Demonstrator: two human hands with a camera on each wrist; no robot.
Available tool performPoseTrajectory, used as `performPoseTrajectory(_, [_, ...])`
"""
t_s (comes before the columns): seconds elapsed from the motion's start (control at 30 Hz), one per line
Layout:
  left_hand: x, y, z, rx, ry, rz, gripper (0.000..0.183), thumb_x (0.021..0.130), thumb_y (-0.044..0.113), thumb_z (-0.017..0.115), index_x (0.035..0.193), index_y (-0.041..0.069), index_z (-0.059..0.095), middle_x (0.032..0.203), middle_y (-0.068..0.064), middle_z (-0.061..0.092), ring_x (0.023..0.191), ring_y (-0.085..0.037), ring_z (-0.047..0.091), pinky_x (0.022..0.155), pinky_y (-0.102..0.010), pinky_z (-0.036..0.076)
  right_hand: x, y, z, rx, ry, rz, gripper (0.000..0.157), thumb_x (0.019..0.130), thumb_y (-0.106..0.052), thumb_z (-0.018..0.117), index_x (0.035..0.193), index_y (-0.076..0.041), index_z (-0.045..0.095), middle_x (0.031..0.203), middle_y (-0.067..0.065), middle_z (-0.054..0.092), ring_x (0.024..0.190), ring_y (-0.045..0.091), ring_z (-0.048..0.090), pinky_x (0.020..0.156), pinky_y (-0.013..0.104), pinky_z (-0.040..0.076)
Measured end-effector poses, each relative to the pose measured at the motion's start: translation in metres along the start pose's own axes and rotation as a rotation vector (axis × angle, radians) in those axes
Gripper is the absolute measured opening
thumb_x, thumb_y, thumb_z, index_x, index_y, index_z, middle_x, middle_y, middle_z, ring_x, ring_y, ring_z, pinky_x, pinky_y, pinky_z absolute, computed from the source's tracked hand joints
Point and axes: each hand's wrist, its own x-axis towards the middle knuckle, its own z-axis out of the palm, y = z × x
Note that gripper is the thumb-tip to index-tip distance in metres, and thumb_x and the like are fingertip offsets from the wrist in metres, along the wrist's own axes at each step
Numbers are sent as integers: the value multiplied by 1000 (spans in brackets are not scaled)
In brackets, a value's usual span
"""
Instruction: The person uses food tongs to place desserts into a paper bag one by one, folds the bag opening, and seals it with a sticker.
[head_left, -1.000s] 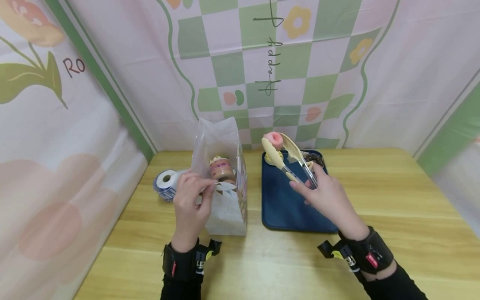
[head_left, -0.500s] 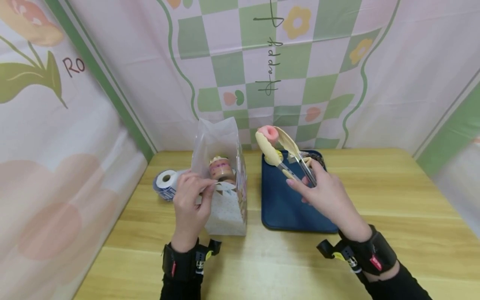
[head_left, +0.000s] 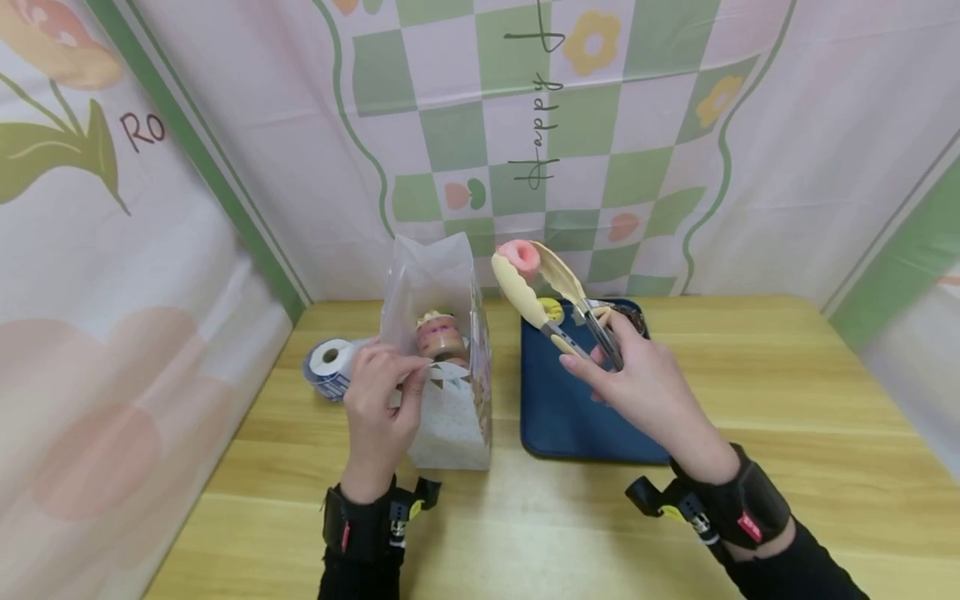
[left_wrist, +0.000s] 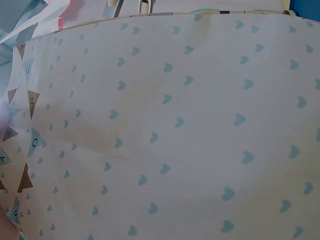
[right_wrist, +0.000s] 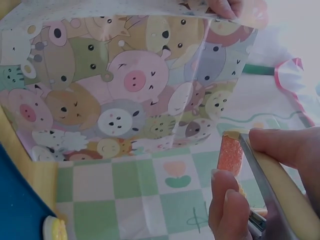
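My left hand (head_left: 382, 408) pinches the near rim of an upright, open-topped paper bag (head_left: 450, 433). Small blue hearts fill the bag's near face in the left wrist view; cartoon animals cover a side in the right wrist view. Inside the bag sits a pinkish dessert cup (head_left: 441, 340) with a pale topping. My right hand (head_left: 648, 387) grips cream-tipped metal tongs (head_left: 513, 292). Between the tong tips is a pink ring-shaped sweet like a small donut (head_left: 509, 249), raised just right of the bag's mouth. In the right wrist view, the fingers partly cover the tongs.
Right of the bag lies a dark blue tray (head_left: 562, 408). At its far end are a round yellow piece (head_left: 552, 310) and a dark brown item (head_left: 637, 322), partly behind the right hand. A label roll (head_left: 327, 360) stands left of the bag. A printed curtain (head_left: 300, 167) hangs behind the table.
The right hand has moved left and slightly up with the tongs and pink donut, from over the tray toward the bag. The left hand has stayed on the bag's rim.
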Motion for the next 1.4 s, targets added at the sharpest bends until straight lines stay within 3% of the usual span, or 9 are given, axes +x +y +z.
performPoseTrajectory(0.2, [0, -1, 0, -4, -3, 1, 19, 95, 17, 63, 84, 3, 70, 75, -9, 67, 82, -29, 60, 97, -42, 45, -2, -8, 0, 23, 0, -35, 63, 86, -63, 62, 129, -22, 43, 86, 3, 62, 61, 10, 67, 51, 28, 46])
performPoseTrajectory(0.6, [1, -1, -1, -3, -5, 5, 20, 95, 17, 63, 83, 3, 70, 74, -8, 66, 82, -27, 59, 97, -41, 45, -8, -21, 6, 38, 19, -135, 47, 87, -57, 64, 110, -21, 46, 77, -1, 61, 57, 8, 63, 50, 27, 45])
performPoseTrajectory(0.83, [1, 0, -1, -5, -4, 3, 20, 95, 18, 63, 83, 3, 70, 74, -8, 67, 81, -28, 60, 95, -43, 45, -12, -29, 9, 43, 6, -188, 44, 87, -55, 67, 114, -26, 47, 75, -5, 60, 54, 7, 59, 50, 26, 44])
performPoseTrajectory(1.07, [1, 0, -2, -3, -15, -7, 20, 95, 18, 63, 84, 3, 70, 75, -7, 67, 83, -27, 60, 94, -46, 45, -16, -37, 13, -14, 18, -275, 46, 88, -48, 69, 119, -23, 48, 75, -7, 57, 52, 6, 46, 52, 23, 40])
performPoseTrajectory(1.4, [0, 0, -3, 7, -34, -32, 19, 95, 18, 63, 84, 3, 70, 75, -8, 66, 84, -27, 59, 93, -50, 45, -17, -44, 17, -20, -19, -311, 41, 87, -46, 70, 113, -20, 52, 73, -8, 56, 54, 5, 46, 52, 21, 40])
